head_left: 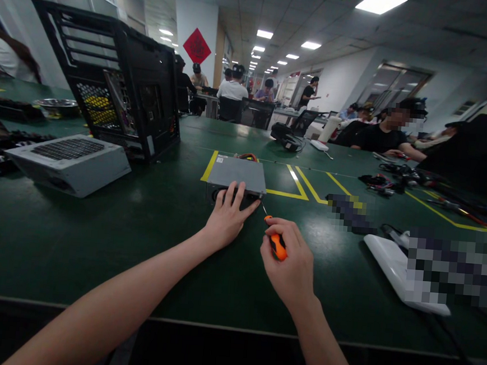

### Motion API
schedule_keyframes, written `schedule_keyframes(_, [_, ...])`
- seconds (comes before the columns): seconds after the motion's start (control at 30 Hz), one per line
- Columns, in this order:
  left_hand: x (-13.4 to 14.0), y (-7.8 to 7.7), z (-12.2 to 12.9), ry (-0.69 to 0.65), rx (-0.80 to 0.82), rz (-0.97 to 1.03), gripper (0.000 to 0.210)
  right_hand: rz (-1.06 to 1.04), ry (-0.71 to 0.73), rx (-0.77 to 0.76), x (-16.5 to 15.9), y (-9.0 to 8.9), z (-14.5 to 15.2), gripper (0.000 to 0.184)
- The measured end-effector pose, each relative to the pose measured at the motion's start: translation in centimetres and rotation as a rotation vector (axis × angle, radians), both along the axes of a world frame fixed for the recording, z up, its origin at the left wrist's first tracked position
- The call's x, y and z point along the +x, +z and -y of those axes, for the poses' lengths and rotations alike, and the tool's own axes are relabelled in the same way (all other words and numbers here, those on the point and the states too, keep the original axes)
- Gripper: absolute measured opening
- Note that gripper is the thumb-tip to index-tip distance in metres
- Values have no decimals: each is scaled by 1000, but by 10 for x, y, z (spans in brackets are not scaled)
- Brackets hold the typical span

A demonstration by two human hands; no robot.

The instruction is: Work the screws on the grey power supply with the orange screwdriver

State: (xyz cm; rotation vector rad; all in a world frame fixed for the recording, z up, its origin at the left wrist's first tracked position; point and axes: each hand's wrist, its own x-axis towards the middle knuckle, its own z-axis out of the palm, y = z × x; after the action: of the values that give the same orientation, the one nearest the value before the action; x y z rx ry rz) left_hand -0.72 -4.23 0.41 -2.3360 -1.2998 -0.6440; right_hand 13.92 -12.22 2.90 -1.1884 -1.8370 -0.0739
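A grey metal computer power supply (238, 172) lies on the green table, with a bundle of coloured wires (246, 157) at its far side. My left hand (229, 218) rests against its near side, fingers spread over the top edge. In my right hand (291, 259) is a screwdriver (278, 246) with an orange and black handle, its fingers wrapped round it. The screwdriver's shaft points up and left to the near right corner of the power supply. Its tip is too small to make out there.
A black computer case (125, 77) stands at the left, with another grey power supply (70, 160) before it. Yellow tape (287, 195) marks the green table (167, 289). At the right are a white flat device (400, 271) and tangled cables (380, 185). A co-worker (393, 132) sits across.
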Motion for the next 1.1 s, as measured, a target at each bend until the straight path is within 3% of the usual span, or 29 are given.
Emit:
schedule_keyframes(0.23, [-1,0,1,3,-8,-6,53,-11,49,49,-1,1,3,13])
schedule_keyframes(0.53, [0,-3,0,1,-4,21,48,102,158,-28,-9,-2,-1,12])
schedule_keyframes(0.93, [-2,0,3,-25,-38,34,35,142,171,-33,-10,-2,-2,10])
schedule_keyframes(1.1, [-10,3,3,-44,-55,18,26,157,115,-2,-9,-3,-4,23])
